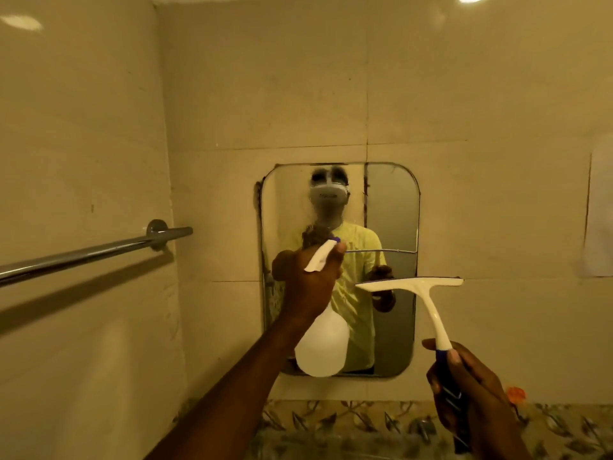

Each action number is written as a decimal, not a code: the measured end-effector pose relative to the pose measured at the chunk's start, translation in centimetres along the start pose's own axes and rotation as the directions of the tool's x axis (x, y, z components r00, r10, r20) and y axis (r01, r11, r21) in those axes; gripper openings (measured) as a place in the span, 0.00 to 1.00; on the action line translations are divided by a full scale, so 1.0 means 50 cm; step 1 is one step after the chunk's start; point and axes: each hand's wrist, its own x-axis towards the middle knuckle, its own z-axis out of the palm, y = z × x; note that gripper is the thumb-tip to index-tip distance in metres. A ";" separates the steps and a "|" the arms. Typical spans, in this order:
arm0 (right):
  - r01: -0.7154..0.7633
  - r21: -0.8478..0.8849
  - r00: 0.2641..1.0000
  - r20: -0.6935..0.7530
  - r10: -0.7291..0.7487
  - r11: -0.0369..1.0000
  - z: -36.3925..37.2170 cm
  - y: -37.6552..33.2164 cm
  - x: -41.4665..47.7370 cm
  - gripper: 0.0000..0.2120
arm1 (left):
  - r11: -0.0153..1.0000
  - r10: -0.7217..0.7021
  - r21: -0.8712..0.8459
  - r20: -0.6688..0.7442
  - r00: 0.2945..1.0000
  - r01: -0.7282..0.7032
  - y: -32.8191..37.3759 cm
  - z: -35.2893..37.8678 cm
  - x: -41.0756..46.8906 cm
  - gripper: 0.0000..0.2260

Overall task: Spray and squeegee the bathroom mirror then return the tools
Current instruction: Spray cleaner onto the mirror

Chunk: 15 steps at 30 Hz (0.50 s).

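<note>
A rounded-corner mirror (393, 207) hangs on the tiled wall straight ahead, with a misted patch on its upper left. My left hand (306, 283) is shut on a white spray bottle (321, 346), raised in front of the mirror's lower left; its nozzle points at the glass. My right hand (471, 393) grips the dark handle of a white squeegee (431, 305) at lower right. The squeegee blade is held level near the mirror's right side; whether it touches the glass is unclear. The mirror reflects me in a yellow shirt.
A chrome towel bar (99, 252) sticks out from the left wall at chest height. A floral tile band (365, 423) runs below the mirror. A small orange object (515, 393) sits at the right, behind my right hand. Beige tiles cover both walls.
</note>
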 end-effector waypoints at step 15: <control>0.025 -0.042 1.000 -0.012 -0.025 0.999 -0.019 0.030 -0.017 0.17 | 0.971 -0.231 0.016 -0.227 0.946 0.241 -0.099 -0.029 -0.081 0.13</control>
